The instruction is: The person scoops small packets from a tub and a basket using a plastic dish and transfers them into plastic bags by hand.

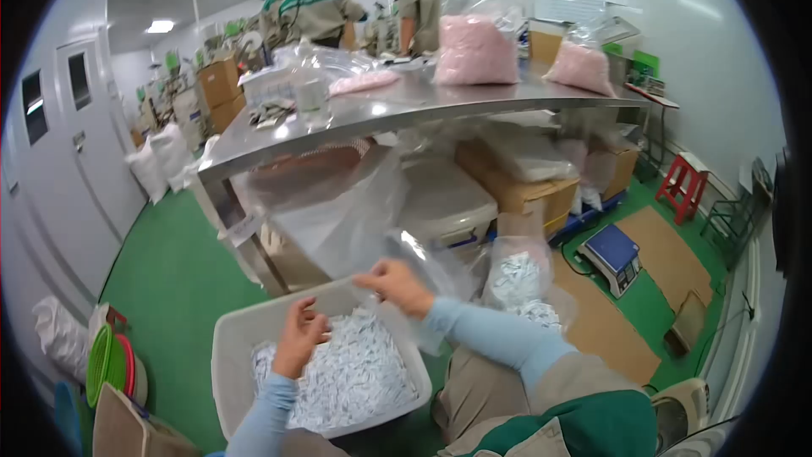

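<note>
Head view: right hand (399, 286), fingers pinched on clear bag (436, 261); left hand (299, 340), fingers half-curled, empty.

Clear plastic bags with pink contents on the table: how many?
3: a tall clear plastic bag right of centre on the shiny metal table; a lower bag nearer its right end; and a flat bag left of the tall one. Others may be hidden.
</note>
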`<action>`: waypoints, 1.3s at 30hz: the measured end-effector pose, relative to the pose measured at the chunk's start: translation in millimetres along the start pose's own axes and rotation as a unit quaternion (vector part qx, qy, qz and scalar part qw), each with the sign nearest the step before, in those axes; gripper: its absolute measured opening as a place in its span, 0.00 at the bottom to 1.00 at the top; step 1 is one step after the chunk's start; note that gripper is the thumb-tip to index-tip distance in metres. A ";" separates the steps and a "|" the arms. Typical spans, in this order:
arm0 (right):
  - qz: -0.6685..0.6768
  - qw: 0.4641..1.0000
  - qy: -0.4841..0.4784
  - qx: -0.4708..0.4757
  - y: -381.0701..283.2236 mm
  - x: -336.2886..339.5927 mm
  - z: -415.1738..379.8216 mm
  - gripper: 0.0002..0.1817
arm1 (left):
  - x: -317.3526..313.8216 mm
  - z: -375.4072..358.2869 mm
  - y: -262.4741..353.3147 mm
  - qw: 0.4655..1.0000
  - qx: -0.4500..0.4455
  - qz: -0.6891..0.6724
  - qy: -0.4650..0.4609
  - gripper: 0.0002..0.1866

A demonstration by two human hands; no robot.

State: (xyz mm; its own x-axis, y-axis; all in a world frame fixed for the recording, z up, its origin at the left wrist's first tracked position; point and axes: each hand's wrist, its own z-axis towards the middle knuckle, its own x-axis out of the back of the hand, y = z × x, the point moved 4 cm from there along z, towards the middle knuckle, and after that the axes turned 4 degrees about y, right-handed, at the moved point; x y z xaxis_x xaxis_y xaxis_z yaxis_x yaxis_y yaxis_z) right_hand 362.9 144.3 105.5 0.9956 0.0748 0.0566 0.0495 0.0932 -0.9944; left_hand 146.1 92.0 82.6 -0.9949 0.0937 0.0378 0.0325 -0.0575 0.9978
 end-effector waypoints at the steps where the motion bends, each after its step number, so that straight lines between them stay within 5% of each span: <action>1: 0.001 1.000 -0.012 0.015 -11.0 -13.4 -11.9 0.21 | -35.6 1.8 16.6 0.999 0.006 -0.038 -0.018 0.31; 3: 0.130 0.987 -0.092 -0.026 -6.8 -30.1 -27.0 0.19 | -78.5 2.0 19.2 0.995 -0.088 -0.039 -0.023 0.37; 5: 0.198 0.967 -0.125 -0.096 -2.7 -26.3 -30.7 0.17 | -84.3 -1.8 22.5 0.991 -0.069 -0.084 -0.077 0.39; 7: 0.097 0.982 -0.116 -0.112 10.6 5.0 -24.7 0.17 | -64.4 10.7 -0.6 0.989 -0.016 -0.059 -0.132 0.34; 13: -0.284 0.958 -0.028 -0.029 6.2 111.1 -16.7 0.18 | -7.8 34.8 -23.1 0.986 -0.141 0.084 -0.011 0.22; 15: -0.356 0.934 -0.009 -0.011 10.0 127.2 -21.8 0.16 | -29.4 23.7 -11.1 0.893 -0.356 0.268 -0.065 0.18; 16: -0.436 0.885 0.046 0.156 -3.8 120.9 -26.7 0.13 | -43.0 15.5 -2.5 0.903 -0.311 0.281 -0.093 0.17; 19: -0.241 0.970 -0.038 0.024 -43.0 86.9 -63.2 0.13 | -53.3 13.4 -13.4 0.841 -0.343 0.410 -0.081 0.19; 20: -0.228 0.970 -0.069 0.052 -46.6 73.2 -70.6 0.13 | -42.9 24.7 -27.1 0.861 -0.325 0.387 -0.066 0.12; 21: -0.280 0.939 -0.054 0.191 -46.1 61.1 -73.1 0.13 | -32.9 33.1 -38.1 0.893 -0.225 0.388 -0.045 0.11; 22: -0.288 0.920 -0.052 0.261 -52.4 46.2 -81.0 0.13 | -26.7 35.7 -41.2 0.914 -0.123 0.387 -0.022 0.13; 23: -0.292 0.918 -0.073 0.258 -56.3 40.6 -88.3 0.12 | -24.9 33.6 -39.3 0.918 -0.111 0.380 -0.012 0.27; 25: -0.283 0.917 -0.107 0.261 -58.1 32.3 -94.0 0.09 | -25.8 19.3 -42.7 0.855 -0.262 0.446 0.031 0.35; 30: -0.332 0.919 -0.025 0.211 -41.5 71.0 -74.1 0.10 | -15.4 23.6 -20.3 0.872 -0.258 0.416 0.004 0.39; 32: -0.391 0.900 -0.002 0.191 -41.8 71.2 -75.0 0.11 | -27.7 13.0 7.8 0.866 -0.290 0.408 0.015 0.37; 34: -0.586 0.704 0.167 0.366 -83.3 49.9 -109.6 0.10 | -57.5 -10.9 37.9 0.856 -0.326 0.400 0.002 0.37; 36: -0.519 0.728 -0.010 0.448 -93.1 20.8 -118.8 0.08 | -82.1 -22.4 50.9 0.853 -0.363 0.373 -0.042 0.39; 38: -0.498 0.694 -0.139 0.501 -83.8 -8.9 -117.5 0.05 | -93.0 -31.0 62.5 0.856 -0.400 0.322 -0.067 0.39; 39: -0.579 0.676 -0.173 0.423 -73.8 -17.9 -100.8 0.05 | -90.9 -30.7 66.0 0.862 -0.386 0.323 -0.059 0.39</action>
State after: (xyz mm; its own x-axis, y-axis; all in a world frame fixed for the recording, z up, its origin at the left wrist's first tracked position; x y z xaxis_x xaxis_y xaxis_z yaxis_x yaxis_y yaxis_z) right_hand 349.4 36.0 168.9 0.2434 -0.3194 0.9158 0.5699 0.8111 0.1314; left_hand 235.8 49.2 143.4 -0.7749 -0.1067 0.6231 0.4570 -0.7755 0.4356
